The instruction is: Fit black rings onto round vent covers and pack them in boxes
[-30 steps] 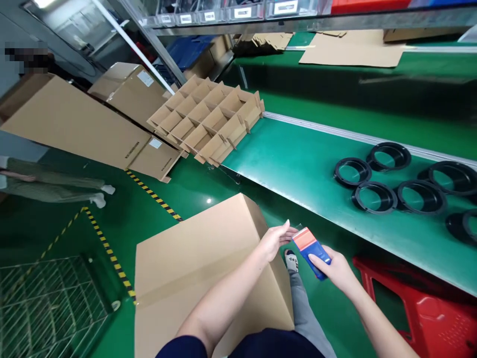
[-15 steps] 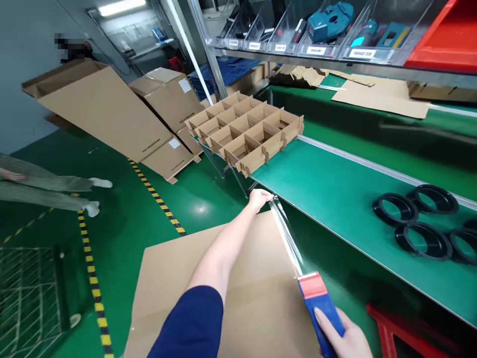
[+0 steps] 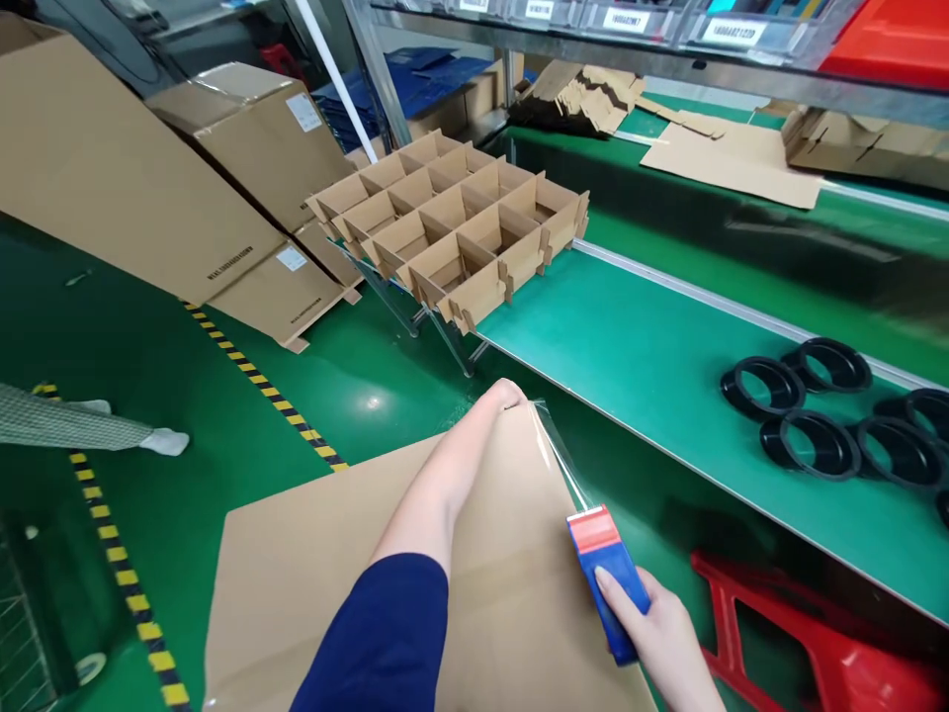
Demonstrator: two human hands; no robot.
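Note:
My right hand [image 3: 659,633] grips a blue and red tape dispenser [image 3: 609,583] near the right edge of a large cardboard box [image 3: 511,564]. From its red end a strip of clear packing tape [image 3: 561,455] runs up to the far right corner of the box. There my left hand [image 3: 508,396] bends over the far edge, touching the box beside the tape; its fingers are hidden behind the edge. My left arm reaches across the top of the box.
A cardboard divider grid [image 3: 460,222] rests on the green workbench [image 3: 630,336], with several black rings [image 3: 812,445] farther right. Big cartons [image 3: 244,148] stand back left. Below the bench is a red frame [image 3: 801,633]. Someone's leg [image 3: 81,420] shows at left.
My left hand, which pinched the tape's end just off the corner, is now bent over the box's far edge. The dispenser is slightly farther up and left in view. The view has shifted.

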